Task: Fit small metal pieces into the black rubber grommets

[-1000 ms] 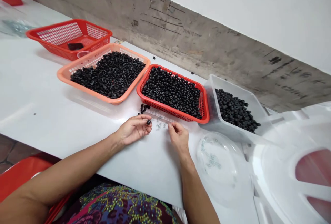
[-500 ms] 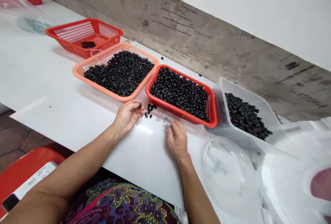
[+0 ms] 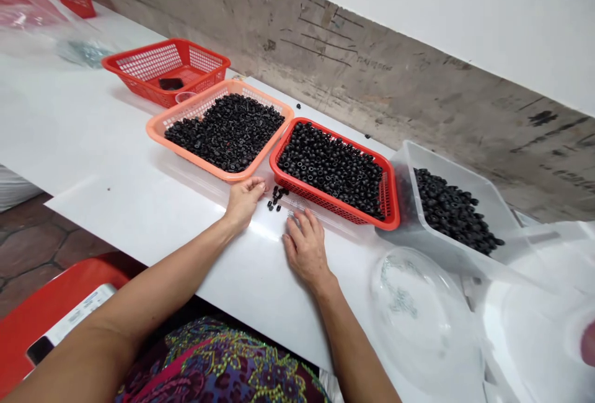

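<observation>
My left hand (image 3: pixel 245 203) is closed near the front edge of the salmon basket (image 3: pixel 186 154), thumb against curled fingers; whatever is inside the fingers is hidden. Just to its right lies a small cluster of black, ring-like parts (image 3: pixel 277 196) on the white table. My right hand (image 3: pixel 307 247) rests palm down with its fingers apart, the fingertips beside a patch of tiny clear pieces (image 3: pixel 297 201). Beyond it stands a red basket (image 3: pixel 320 195) full of round black parts with holes. The salmon basket is heaped with smaller black parts.
A translucent bin (image 3: pixel 418 239) with larger black parts stands right of the red basket. A clear round lid or dish (image 3: pixel 432 328) with tiny pieces lies nearer me. Another red basket (image 3: pixel 139 90) holds a dark object. A concrete wall (image 3: pixel 395 87) runs behind the table.
My left hand has turned over and closed, so the black part seen at its fingertips is out of sight. My right hand has gone from curled to spread. The view has shifted slightly.
</observation>
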Tool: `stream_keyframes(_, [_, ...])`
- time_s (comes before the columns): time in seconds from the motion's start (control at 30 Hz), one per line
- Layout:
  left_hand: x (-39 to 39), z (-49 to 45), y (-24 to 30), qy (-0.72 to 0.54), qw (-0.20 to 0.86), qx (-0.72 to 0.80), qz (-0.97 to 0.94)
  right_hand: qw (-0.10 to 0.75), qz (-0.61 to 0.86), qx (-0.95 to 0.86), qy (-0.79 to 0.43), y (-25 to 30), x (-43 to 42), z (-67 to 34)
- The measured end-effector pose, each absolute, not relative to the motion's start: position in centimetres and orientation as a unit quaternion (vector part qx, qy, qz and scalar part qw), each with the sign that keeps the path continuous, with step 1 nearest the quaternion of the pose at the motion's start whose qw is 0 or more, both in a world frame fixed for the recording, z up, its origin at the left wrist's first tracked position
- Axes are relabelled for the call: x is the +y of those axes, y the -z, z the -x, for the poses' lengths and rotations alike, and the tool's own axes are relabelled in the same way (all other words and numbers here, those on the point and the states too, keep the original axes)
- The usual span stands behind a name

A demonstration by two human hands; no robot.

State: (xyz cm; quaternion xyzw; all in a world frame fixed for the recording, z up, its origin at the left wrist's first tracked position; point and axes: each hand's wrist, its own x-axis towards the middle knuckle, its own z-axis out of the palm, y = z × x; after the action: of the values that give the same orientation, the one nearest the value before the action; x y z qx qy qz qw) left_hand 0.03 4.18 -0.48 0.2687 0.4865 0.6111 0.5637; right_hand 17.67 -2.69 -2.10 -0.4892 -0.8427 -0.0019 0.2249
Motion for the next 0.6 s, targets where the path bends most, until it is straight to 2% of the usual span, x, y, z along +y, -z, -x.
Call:
stream_keyframes(0.4, [3.3, -0.2, 1.3, -0.507, 0.533, 0.521, -0.434, 0.177, 0.493, -0.852, -0.014, 2.1, -2.4, -17.4])
stream_keyframes(0.6, [2.5, -0.8, 0.5, -0.473, 0.593, 0.510, -0.406, 0.164, 0.492, -0.855, -0.011, 2.2, -2.5, -17.4])
